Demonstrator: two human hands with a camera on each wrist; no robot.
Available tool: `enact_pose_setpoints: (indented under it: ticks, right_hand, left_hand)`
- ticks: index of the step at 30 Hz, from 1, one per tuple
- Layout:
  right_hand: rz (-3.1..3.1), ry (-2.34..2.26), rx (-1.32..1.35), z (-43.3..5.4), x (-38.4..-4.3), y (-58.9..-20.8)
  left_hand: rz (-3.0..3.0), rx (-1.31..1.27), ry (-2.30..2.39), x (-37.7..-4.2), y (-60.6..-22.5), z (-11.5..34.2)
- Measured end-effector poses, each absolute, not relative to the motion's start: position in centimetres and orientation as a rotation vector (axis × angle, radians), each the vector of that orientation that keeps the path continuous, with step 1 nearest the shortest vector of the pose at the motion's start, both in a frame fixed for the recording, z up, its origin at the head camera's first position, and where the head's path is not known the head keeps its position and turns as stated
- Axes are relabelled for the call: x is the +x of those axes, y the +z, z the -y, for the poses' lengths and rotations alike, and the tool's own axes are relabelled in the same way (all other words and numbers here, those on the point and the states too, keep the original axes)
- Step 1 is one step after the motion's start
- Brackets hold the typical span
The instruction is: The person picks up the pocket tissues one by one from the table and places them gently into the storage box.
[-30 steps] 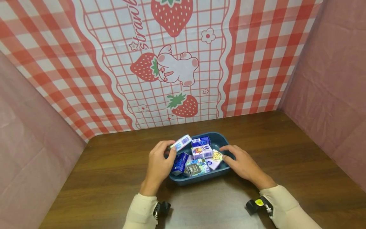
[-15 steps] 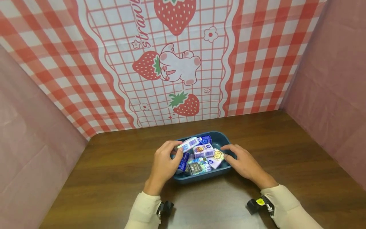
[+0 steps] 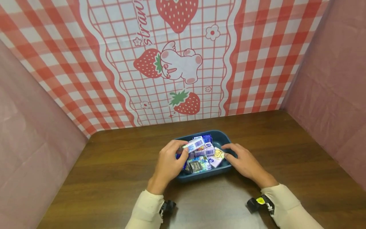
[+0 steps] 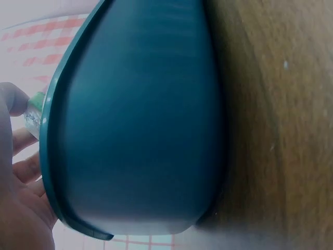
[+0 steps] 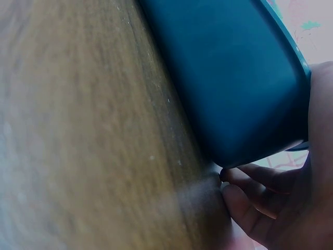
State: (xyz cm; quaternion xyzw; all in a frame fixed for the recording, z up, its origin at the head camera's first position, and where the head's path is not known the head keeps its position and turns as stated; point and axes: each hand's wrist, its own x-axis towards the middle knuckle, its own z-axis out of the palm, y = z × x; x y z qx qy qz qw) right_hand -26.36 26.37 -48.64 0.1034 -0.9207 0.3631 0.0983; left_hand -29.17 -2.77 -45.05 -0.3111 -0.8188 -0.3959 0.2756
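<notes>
My left hand (image 3: 171, 160) pinches a small white tissue pack (image 3: 193, 144) with a barcode, between thumb and forefinger, tilted over the other packs. These lie in a dark blue plastic basin (image 3: 200, 175). A lilac pack (image 3: 204, 150) and a dark blue pack (image 3: 206, 138) lie just under and behind the held one. Nearer the front is a blue-green patterned pack (image 3: 200, 165) with a dark label. My right hand (image 3: 243, 160) grips the basin's right end, thumb and forefinger over the rim beside a lilac pack with a yellow cartoon (image 3: 218, 154). Its other fingers (image 5: 242, 208) curl outside the wall.
The basin stands on a brown wooden table (image 3: 120, 168). A red-and-white checked cloth (image 3: 177, 63) with strawberries hangs behind it, and pink cloths (image 3: 328, 89) hang at both sides. Each wrist wears a black camera (image 3: 168, 206).
My left hand has moved right with the white tissue pack, from the basin's left end to above the lilac pack near its middle. The right hand has stayed at the right end.
</notes>
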Motion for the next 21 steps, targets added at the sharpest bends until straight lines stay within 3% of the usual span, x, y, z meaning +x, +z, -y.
enact_pose_setpoints:
  ticks: [21]
  right_hand:
    - [2.711,1.054,0.323,-26.5,-26.5,-48.9]
  left_hand:
    - [2.219,-0.940,-0.995,-28.4,-45.2,1.6]
